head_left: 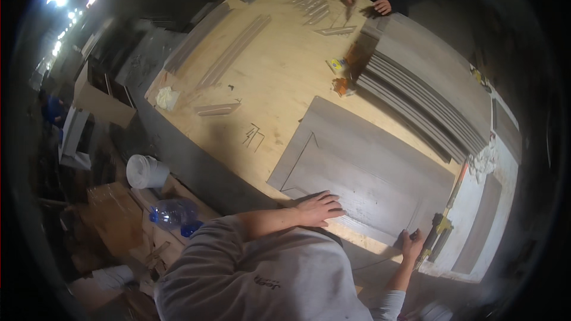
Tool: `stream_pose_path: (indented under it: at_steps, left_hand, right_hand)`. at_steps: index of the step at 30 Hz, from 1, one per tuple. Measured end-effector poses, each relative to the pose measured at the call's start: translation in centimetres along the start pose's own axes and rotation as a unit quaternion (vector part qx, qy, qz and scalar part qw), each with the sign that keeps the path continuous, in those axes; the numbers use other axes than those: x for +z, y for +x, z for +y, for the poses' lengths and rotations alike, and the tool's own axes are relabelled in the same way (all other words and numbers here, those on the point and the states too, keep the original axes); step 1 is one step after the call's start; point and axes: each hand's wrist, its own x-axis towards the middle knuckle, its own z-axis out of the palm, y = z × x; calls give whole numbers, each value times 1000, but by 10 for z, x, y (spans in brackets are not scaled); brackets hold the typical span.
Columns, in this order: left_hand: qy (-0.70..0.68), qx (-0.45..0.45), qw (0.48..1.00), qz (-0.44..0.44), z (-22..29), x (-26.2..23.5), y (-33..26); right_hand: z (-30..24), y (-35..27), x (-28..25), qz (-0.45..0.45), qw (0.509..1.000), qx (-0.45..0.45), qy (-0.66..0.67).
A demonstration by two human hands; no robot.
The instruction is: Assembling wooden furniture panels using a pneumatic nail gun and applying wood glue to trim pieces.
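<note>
A grey wood-grain panel [357, 166] lies in front of me at the near edge of the plywood-topped table. My left hand [321, 208] rests on its near edge, fingers stretched out flat and holding nothing. At the panel's near right corner my right hand [411, 242] is closed, thumb up; a thin dark line runs by its fingertips, but what it grips is too small to make out. A thin dark bent line [300, 157] crosses the panel's left part. Just right of my right hand is a yellow-and-black clamp [440, 232].
Beyond the panel stands a stack of grey boards [422, 89]. Thin bent rods [253, 137] and grey strips [235, 50] lie on the table [279, 83]. Across it, a co-worker's hands [380, 6] touch parts. A white bucket [147, 172] and plastic bottle [172, 214] stand at left.
</note>
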Motion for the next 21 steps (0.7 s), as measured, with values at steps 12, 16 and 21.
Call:
stream_pose_path:
  at_steps: [12,16,21]
  left_hand:
    - [297,-409,810,296,-297,-160,-243]
    - [189,-509,836,88,-314,-202,-257]
    - [-76,-477,868,116,-281,-215,-204]
  right_hand:
    - [-91,-78,35,226,960,-150,66]
    - [-167,-94,53,206,957,-193,73]
    - [-235,-94,91,124,966,-120,193]
